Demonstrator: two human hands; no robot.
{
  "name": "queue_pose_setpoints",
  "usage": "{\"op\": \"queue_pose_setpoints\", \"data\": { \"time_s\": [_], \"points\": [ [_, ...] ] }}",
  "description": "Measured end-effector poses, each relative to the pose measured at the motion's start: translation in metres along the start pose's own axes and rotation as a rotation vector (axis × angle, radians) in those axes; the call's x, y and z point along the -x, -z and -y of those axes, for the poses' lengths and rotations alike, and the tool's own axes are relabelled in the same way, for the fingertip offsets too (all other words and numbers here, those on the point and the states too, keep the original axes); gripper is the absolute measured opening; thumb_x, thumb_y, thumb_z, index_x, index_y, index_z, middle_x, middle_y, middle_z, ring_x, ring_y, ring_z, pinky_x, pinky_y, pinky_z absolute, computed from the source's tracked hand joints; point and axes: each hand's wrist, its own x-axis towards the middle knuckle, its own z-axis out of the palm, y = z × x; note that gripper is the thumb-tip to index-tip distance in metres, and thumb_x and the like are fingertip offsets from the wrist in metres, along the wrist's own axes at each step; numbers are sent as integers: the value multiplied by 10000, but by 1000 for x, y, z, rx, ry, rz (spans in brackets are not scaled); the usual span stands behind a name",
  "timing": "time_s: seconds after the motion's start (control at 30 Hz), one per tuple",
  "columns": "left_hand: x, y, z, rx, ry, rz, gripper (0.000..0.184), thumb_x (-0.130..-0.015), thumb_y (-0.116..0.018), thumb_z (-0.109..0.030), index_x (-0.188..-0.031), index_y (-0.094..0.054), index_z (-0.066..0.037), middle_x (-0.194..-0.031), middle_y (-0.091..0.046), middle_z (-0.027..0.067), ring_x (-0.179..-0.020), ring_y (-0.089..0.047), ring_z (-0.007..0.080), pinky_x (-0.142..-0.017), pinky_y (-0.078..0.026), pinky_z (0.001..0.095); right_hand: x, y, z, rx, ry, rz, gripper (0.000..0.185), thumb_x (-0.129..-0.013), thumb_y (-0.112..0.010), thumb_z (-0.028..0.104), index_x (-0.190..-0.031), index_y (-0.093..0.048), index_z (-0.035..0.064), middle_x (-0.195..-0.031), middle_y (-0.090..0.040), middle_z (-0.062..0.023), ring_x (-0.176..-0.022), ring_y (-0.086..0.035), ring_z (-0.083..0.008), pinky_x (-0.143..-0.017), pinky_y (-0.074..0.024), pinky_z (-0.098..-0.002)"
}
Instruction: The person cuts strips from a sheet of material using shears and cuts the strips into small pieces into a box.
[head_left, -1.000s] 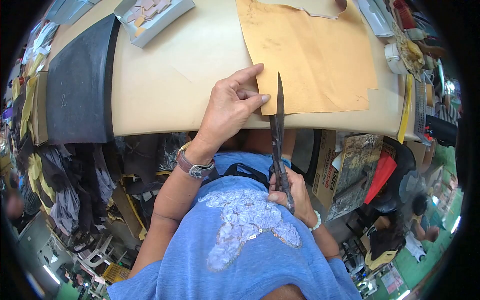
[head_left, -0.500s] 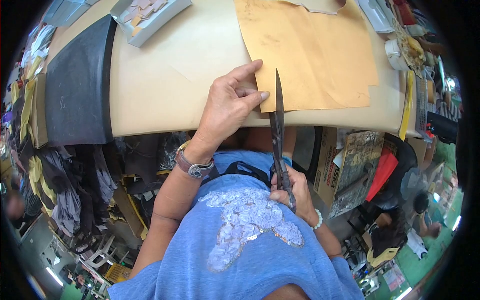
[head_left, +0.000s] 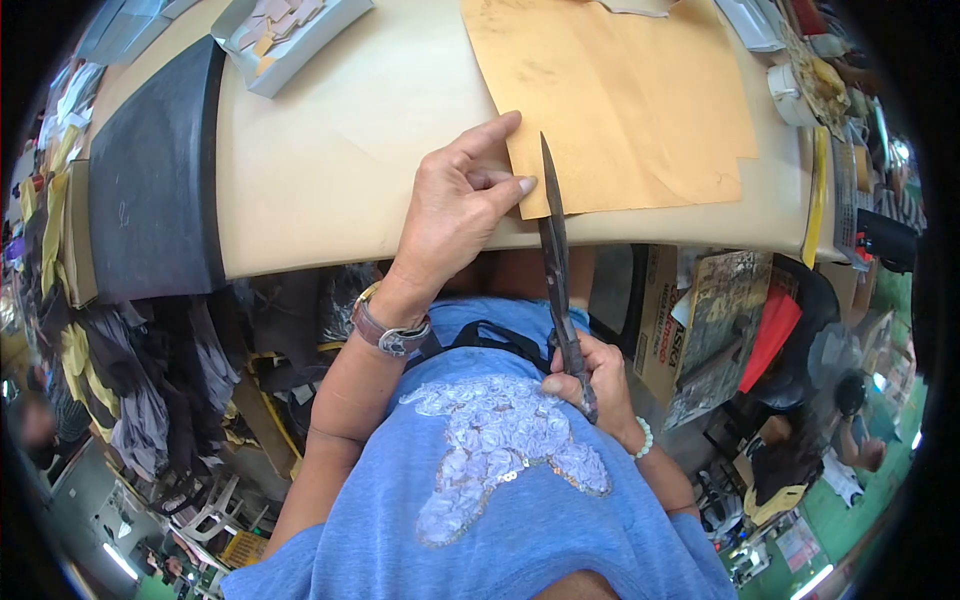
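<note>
A large tan sheet [head_left: 630,110] lies on the table, its near edge by the table's front edge. My left hand [head_left: 465,190] pinches the sheet's near left corner between thumb and fingers, with the index finger stretched along the left edge. Dark long-bladed scissors [head_left: 557,250] point away from me, one blade lying over the sheet just right of my left thumb. The other blade is mostly hidden under the sheet. My right hand [head_left: 597,385] is wrapped round the scissors' handles, below the table edge and in front of the blue shirt.
On the cream table [head_left: 330,170] lie a black panel [head_left: 155,175] at the left and a white box [head_left: 300,45] with small tan pieces. A round white container [head_left: 790,95] stands at the right. Below are a cardboard box [head_left: 660,325] and hanging dark cloth. People are visible at both sides.
The view has shifted slightly, so the table items sit a little differently. The scissors' blades lean a bit more to the left. My left hand keeps its hold on the sheet.
</note>
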Motion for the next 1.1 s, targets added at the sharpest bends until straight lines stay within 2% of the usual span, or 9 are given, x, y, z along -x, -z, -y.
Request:
{"op": "queue_pose_setpoints", "data": {
  "time_s": [0.13,0.53,0.63,0.73,0.83,0.97,1.1],
  "points": [
    [0,-1,0,-11,-32,-13,528,-769,-616,11,-1251,-404,62,-897,-620,101,-703,-588,73,-643,-480,188,1,-2,7,3,-46,-17,336,-650,-785,244,-664,-520,37,-516,-441,25,-481,-386,-50,-433,-321,-218],
    [0,-1,0,16,-8,-9,507,-771,-617,-2,-1229,-417,80,-972,-601,127,-723,-597,87,-641,-488,199,2,-6,11,42,-125,-90,323,-686,-764,206,-600,-502,38,-503,-445,27,-482,-373,-37,-416,-323,-220],
    [-5,3,-10,2,7,-7,474,-779,-616,-20,-1204,-434,86,-956,-606,129,-736,-603,99,-649,-493,208,3,-7,10,23,-132,-94,327,-685,-768,206,-599,-498,41,-505,-445,30,-485,-371,-35,-419,-324,-214],
    [-17,7,-15,138,50,27,451,-785,-612,-31,-1189,-448,83,-936,-610,124,-751,-605,108,-660,-498,216,3,-4,9,6,-124,-76,331,-677,-775,207,-600,-496,47,-508,-446,33,-485,-376,-33,-422,-323,-208],
    [-22,10,-14,48,95,48,459,-782,-608,-17,-1198,-441,82,-908,-615,110,-765,-602,107,-670,-502,222,1,-1,10,-18,-99,-48,331,-670,-780,206,-603,-495,52,-514,-450,36,-486,-380,-29,-423,-318,-201],
    [-21,12,-8,28,28,48,483,-776,-605,0,-1217,-422,77,-877,-620,97,-749,-597,97,-679,-498,219,-9,2,14,-52,-106,-25,317,-672,-777,191,-616,-498,51,-522,-452,45,-481,-375,-21,-419,-300,-189],
    [-21,13,-10,57,50,39,522,-765,-608,14,-1241,-402,72,-835,-619,78,-702,-583,75,-664,-483,205,-22,4,27,-174,-207,5,284,-684,-763,158,-641,-505,48,-543,-461,51,-483,-380,-12,-422,-288,-180]
  ]
}}
